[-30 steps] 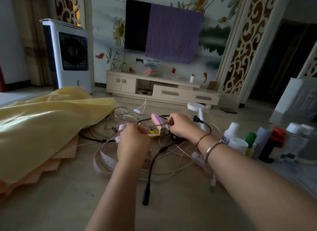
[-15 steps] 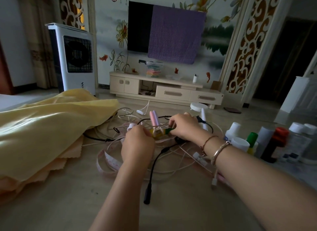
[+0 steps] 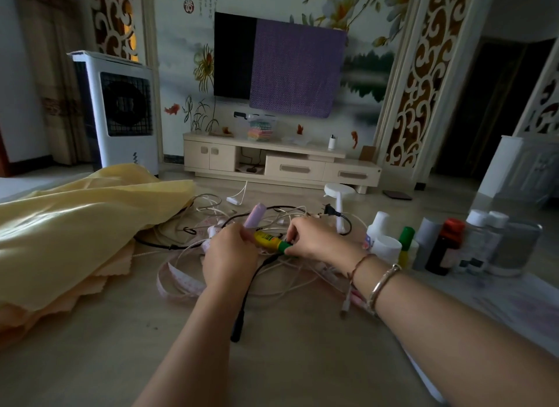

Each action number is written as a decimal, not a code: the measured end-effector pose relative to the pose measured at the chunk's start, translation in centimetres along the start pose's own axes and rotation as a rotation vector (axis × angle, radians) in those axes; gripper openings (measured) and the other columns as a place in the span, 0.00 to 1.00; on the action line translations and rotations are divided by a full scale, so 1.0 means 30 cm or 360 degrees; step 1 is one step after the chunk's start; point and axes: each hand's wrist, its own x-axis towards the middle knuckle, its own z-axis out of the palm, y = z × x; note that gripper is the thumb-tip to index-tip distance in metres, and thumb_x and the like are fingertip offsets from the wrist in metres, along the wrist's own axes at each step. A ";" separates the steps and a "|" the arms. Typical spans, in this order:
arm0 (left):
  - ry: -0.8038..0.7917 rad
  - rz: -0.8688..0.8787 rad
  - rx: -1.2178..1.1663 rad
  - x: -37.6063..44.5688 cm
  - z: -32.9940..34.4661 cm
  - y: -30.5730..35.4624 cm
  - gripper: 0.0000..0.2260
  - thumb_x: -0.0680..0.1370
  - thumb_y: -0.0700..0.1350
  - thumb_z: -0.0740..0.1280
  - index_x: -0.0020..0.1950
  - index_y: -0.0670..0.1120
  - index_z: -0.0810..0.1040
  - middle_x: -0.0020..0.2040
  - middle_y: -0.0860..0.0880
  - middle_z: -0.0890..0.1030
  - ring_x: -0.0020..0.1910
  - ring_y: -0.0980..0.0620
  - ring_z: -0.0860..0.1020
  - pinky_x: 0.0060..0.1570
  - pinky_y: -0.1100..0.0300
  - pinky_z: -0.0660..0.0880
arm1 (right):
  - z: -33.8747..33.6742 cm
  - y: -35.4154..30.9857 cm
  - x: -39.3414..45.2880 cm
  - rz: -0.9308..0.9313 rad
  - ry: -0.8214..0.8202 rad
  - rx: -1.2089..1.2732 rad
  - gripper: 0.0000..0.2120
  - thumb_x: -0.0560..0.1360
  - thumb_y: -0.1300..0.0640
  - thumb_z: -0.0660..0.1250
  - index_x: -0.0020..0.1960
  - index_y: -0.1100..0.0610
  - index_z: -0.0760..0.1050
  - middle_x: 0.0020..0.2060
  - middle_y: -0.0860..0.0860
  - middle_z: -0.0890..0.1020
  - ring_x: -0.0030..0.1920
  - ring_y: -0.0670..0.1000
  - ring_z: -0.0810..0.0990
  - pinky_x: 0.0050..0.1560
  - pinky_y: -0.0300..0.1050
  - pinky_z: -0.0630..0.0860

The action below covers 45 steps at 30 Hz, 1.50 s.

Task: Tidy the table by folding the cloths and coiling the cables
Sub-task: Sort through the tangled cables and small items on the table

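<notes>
A tangle of white and black cables lies on the table in front of me, mixed with a pink measuring tape. A yellow tube with a green cap is held above the tangle. My left hand grips its yellow end and my right hand pinches the green cap end. A pale pink cylinder sticks up just behind the tube. A large yellow cloth lies crumpled at the left over peach cloths.
Several bottles and white cups stand at the right. A small white stand and a black plug lie behind the cables. A black cable end points toward me. Bare tabletop lies near me.
The yellow tube with its green cap now shows plainly between my two hands, which have moved slightly apart along it. The view has shifted a little.
</notes>
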 end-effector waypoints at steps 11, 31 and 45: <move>0.0053 0.0186 0.0035 -0.029 0.043 0.045 0.09 0.76 0.40 0.60 0.48 0.48 0.80 0.52 0.46 0.82 0.50 0.43 0.78 0.43 0.56 0.71 | -0.117 0.118 -0.202 -0.0087 0.0735 0.0643 0.07 0.73 0.62 0.71 0.49 0.53 0.79 0.42 0.47 0.80 0.37 0.46 0.77 0.38 0.38 0.74; -0.0160 0.0585 0.0111 -0.119 0.214 0.100 0.07 0.73 0.37 0.67 0.46 0.48 0.80 0.45 0.50 0.81 0.46 0.48 0.78 0.44 0.56 0.75 | -0.251 0.548 -0.436 0.0540 0.0505 0.0802 0.08 0.74 0.66 0.68 0.45 0.53 0.78 0.40 0.49 0.80 0.41 0.48 0.80 0.31 0.35 0.74; -0.0160 0.0626 0.0061 -0.113 0.214 0.093 0.08 0.74 0.36 0.65 0.46 0.47 0.81 0.44 0.49 0.81 0.44 0.48 0.78 0.47 0.51 0.77 | -0.108 0.581 -0.364 0.0567 0.0501 0.0597 0.18 0.72 0.56 0.73 0.56 0.54 0.67 0.46 0.47 0.75 0.44 0.44 0.75 0.38 0.36 0.68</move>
